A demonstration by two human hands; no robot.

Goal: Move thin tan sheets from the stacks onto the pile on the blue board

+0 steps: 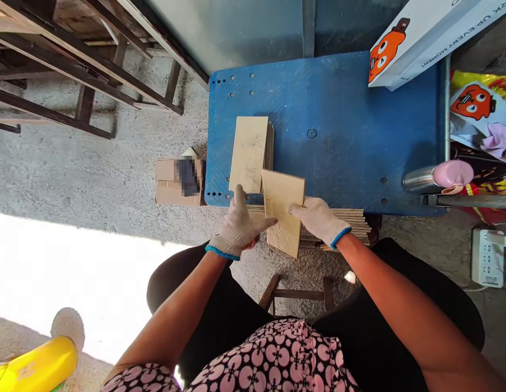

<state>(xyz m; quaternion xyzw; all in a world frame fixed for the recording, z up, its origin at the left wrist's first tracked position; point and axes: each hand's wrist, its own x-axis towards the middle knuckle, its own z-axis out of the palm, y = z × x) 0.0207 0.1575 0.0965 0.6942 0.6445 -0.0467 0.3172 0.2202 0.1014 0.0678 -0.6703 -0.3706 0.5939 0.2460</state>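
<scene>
A thin pale wooden board [284, 212] is held at a tilt in front of the blue table's near edge. My right hand [318, 218], in a white knit glove with a blue cuff, grips its right edge, thumb on top. My left hand [236, 226], gloved the same way, has thumb and index finger spread apart. The left thumb reaches over the board's left edge, and the index finger points at the near corner of a stack of similar boards [250, 149]. Its other fingers are partly hidden. More thin boards [343, 226] lie below the table edge, partly behind the right hand.
The blue table [343, 120] carries a white printed box [424, 43] at its far right. A steel bottle with a pink lid [436, 177] lies by its right edge. A cardboard box [167, 179], wooden frames [85, 71], a power strip [487, 258] and a low stool [297, 294] stand around.
</scene>
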